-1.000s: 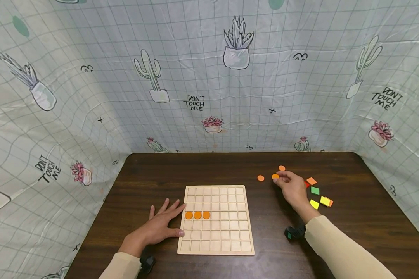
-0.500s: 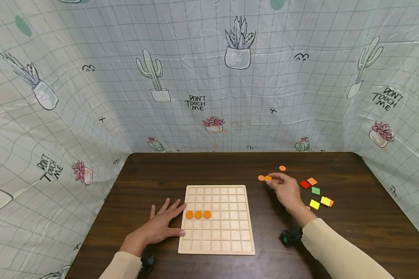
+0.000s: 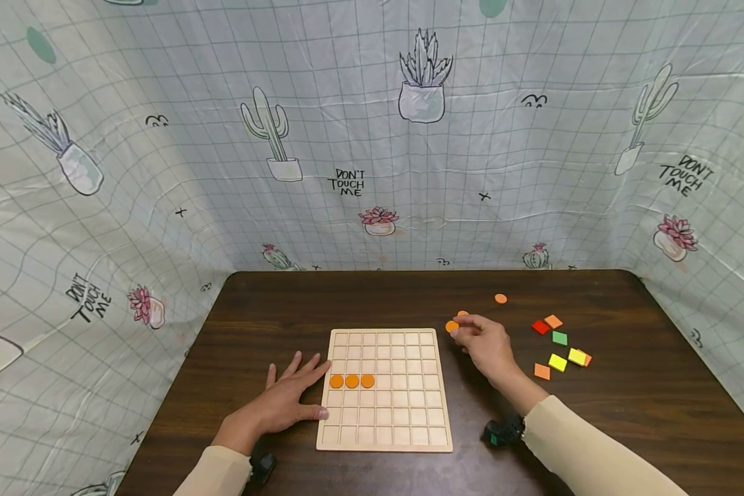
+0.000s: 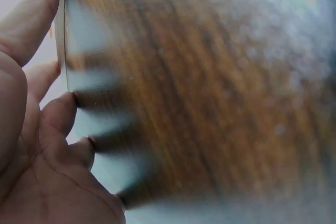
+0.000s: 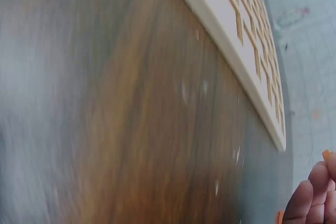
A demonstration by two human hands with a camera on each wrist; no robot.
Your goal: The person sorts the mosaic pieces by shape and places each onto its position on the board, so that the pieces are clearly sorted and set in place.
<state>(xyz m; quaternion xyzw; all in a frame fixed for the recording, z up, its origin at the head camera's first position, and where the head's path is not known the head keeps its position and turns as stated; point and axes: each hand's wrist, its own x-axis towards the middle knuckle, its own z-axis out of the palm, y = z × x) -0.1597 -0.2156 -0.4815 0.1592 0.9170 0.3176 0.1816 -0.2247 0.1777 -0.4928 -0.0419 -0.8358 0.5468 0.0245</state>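
My right hand [image 3: 485, 348] pinches an orange disc [image 3: 451, 326] between thumb and fingertips, to the right of the wooden grid board's [image 3: 409, 417] far right corner. In the right wrist view the edge of the held disc [image 5: 326, 155] shows at the fingertips. Another orange disc [image 3: 463, 315] lies just behind these fingers, partly covered. My left hand [image 3: 279, 403] lies spread at the board's left edge, with thumb and index fingertip touching it. The left wrist view shows the fingers [image 4: 58, 114] spread along that edge. Three orange discs [image 3: 352, 381] fill the left cells of one row.
A single orange disc [image 3: 501, 298] lies at the back right. Near it are loose square tiles: red [image 3: 540, 327], green [image 3: 560, 338], yellow [image 3: 557, 362] and orange [image 3: 542, 371]. A patterned curtain [image 3: 378, 138] surrounds the dark wooden table [image 3: 273, 296].
My right hand has carried the held orange disc left and slightly nearer, toward the board, passing the disc on the table. An orange tile is uncovered behind the arm. The left hand stays in place.
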